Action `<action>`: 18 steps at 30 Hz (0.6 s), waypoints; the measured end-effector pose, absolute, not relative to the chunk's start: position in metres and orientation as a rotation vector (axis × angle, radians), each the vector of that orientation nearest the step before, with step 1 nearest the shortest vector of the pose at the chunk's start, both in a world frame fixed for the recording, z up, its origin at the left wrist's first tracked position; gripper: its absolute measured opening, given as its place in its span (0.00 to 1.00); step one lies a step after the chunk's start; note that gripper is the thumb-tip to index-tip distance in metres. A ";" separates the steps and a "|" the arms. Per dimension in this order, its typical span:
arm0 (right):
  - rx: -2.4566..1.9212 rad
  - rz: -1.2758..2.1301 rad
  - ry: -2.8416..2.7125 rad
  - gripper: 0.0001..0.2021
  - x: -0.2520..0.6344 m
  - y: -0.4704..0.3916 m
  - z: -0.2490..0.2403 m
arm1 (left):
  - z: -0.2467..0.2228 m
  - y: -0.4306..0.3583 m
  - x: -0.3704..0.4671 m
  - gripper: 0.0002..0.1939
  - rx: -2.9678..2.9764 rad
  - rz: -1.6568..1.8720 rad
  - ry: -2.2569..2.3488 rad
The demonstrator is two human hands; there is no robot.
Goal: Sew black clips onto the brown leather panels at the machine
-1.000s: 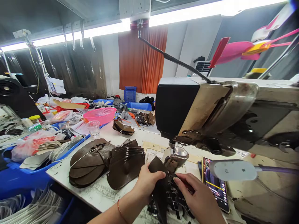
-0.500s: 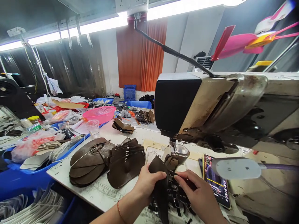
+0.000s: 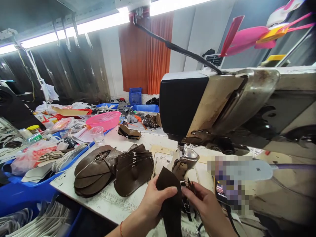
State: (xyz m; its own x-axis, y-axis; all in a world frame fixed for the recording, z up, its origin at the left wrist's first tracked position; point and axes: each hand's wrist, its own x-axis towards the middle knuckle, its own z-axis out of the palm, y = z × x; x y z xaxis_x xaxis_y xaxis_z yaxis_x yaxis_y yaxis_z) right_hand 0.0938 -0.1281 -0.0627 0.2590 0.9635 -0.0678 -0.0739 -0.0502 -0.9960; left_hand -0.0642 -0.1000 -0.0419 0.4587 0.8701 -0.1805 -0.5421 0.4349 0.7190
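My left hand (image 3: 153, 199) grips a long dark brown leather piece (image 3: 170, 204), thumb on top, in front of the sewing machine (image 3: 185, 105). Close beside that leather, my right hand (image 3: 208, 205) pinches a small dark strap with a metal buckle (image 3: 183, 184); its far end is partly hidden by the fingers. More buckled straps (image 3: 186, 208) lie under and between my hands. Just beyond is the machine's needle area (image 3: 182, 153), with a shiny metal part beside it. To the left rest a fanned stack of brown leather pieces (image 3: 134, 171) and a rounded brown stack (image 3: 95, 174).
A phone (image 3: 221, 191), partly blurred out, stands right of my right hand, near a pale oblong device (image 3: 249, 170) on a cord. Further left are a clear plastic cup (image 3: 97, 135), a pink basket (image 3: 103, 121) and blue bins (image 3: 22, 200) with cut pieces.
My right hand has lifted the buckled strap from the pile, bringing its buckle up beside the leather. My left hand keeps its hold on the leather. The camera view has shifted slightly.
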 end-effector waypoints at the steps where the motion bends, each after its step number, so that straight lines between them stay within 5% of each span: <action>1: -1.318 1.150 -0.900 0.16 0.092 -0.129 -0.060 | -0.045 -0.104 -0.067 0.23 0.608 0.909 0.563; 8: -1.396 1.219 -1.049 0.17 0.098 -0.120 -0.043 | -0.064 -0.138 -0.083 0.25 0.480 0.328 0.440; 12: -1.592 0.990 -1.286 0.17 0.118 -0.120 -0.056 | -0.069 -0.137 -0.086 0.13 0.448 0.540 0.611; 15: -1.751 0.778 -1.489 0.09 0.132 -0.129 -0.074 | -0.071 -0.127 -0.090 0.13 0.412 0.707 0.561; 18: -1.877 0.621 -1.663 0.12 0.135 -0.139 -0.093 | -0.072 -0.118 -0.092 0.14 0.373 0.770 0.515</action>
State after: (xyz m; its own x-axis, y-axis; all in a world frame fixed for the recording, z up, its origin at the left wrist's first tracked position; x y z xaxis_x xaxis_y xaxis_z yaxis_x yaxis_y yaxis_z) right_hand 0.1347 -0.1390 -0.0925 0.1275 0.9917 0.0182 0.7370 -0.0825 -0.6709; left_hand -0.0924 -0.1179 -0.0720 0.6056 0.7364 -0.3017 -0.5598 0.6636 0.4962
